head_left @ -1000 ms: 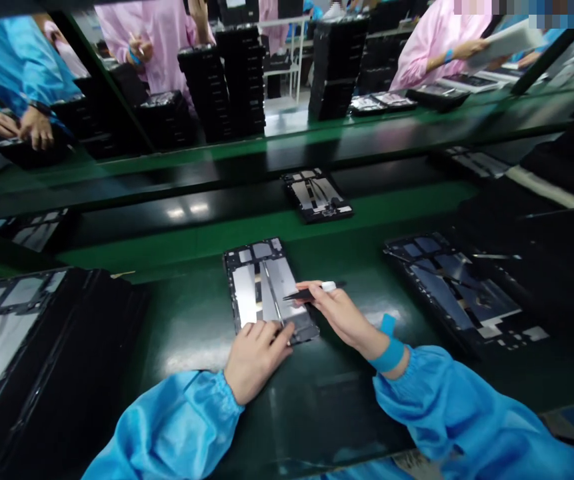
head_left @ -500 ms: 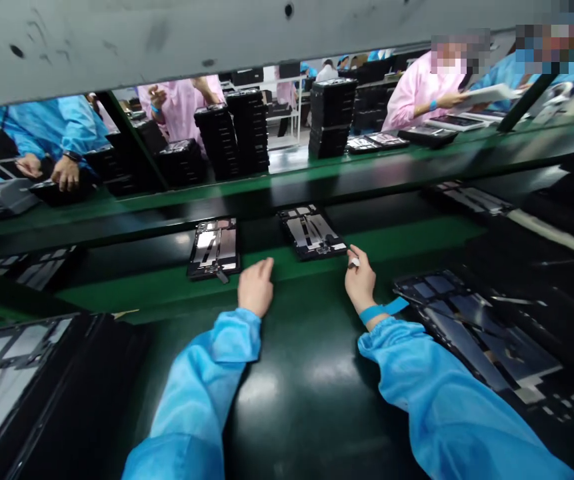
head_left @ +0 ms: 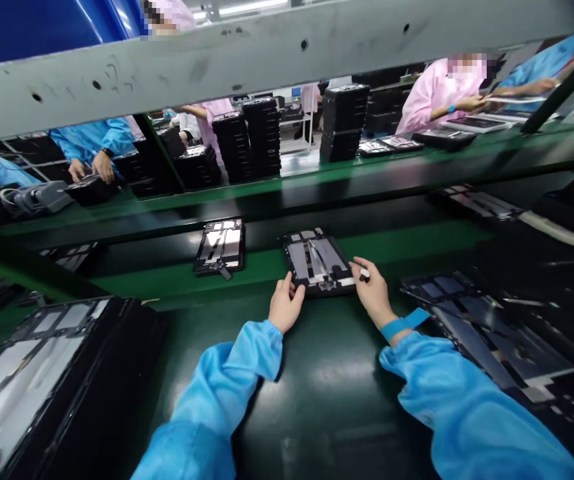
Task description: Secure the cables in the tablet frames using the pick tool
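An opened tablet point(head_left: 317, 260) with its inner parts facing up is held at both near corners, in the middle of the view. My left hand point(head_left: 285, 303) grips its left near corner, thumb on top. At the right near corner, my right hand point(head_left: 374, 290) is closed on the edge; a small white piece point(head_left: 364, 274) shows at its fingers, its kind unclear. A blue strap point(head_left: 404, 325) circles my right wrist. Left of the held tablet, a second opened tablet point(head_left: 220, 248) lies on the green belt, apart from my hands.
A stack of opened tablets point(head_left: 87, 360) stands at near left. More opened tablets point(head_left: 491, 333) lie at right. Beyond the belt, tall black stacks point(head_left: 347, 123) stand on a ledge, where co-workers in blue and pink work. A grey beam point(head_left: 267, 60) crosses above.
My left hand has moved right and taken hold of the tablet's left corner. The tablet has come nearer, with my right hand at its other corner. The view has tilted up slightly.
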Demonstrator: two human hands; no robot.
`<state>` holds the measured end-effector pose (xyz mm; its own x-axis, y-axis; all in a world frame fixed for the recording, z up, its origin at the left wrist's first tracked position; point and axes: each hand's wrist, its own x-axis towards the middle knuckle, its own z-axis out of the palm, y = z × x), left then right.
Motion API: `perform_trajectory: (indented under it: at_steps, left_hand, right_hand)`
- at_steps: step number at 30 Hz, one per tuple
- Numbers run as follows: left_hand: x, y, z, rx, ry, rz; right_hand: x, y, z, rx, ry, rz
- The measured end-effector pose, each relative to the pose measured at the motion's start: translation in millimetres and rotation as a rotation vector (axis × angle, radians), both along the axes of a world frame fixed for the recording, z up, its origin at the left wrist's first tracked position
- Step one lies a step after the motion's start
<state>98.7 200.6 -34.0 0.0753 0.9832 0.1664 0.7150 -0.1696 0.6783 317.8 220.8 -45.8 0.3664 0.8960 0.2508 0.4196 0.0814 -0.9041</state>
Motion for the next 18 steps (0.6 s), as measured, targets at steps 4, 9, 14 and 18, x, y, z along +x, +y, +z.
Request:
perform_trajectory:
  at_steps: [4,9,14,18]
  left_hand:
    - [-31.8,-90.8,-1.7,-0.093,-0.040,-0.128]
    - [-58.6,-193.9,-5.2,-0.148,-0.068,-0.255]
    - [-66.5,-210.1,7.1,-0.118,0.022,-0.315]
    - [-69.5,-196.4,21.0,0.057,0.125,-0.323]
  right_hand:
    - [15.1,-77.0,3.1,-0.094,-0.021,0.334]
    - [29.1,-173.6,5.2,-0.218,-0.269,0.618]
    - [25.9,-209.1,11.9,-0.077,-0.393,0.533]
    - [9.7,-212.7,33.1,0.055,-0.439,0.471]
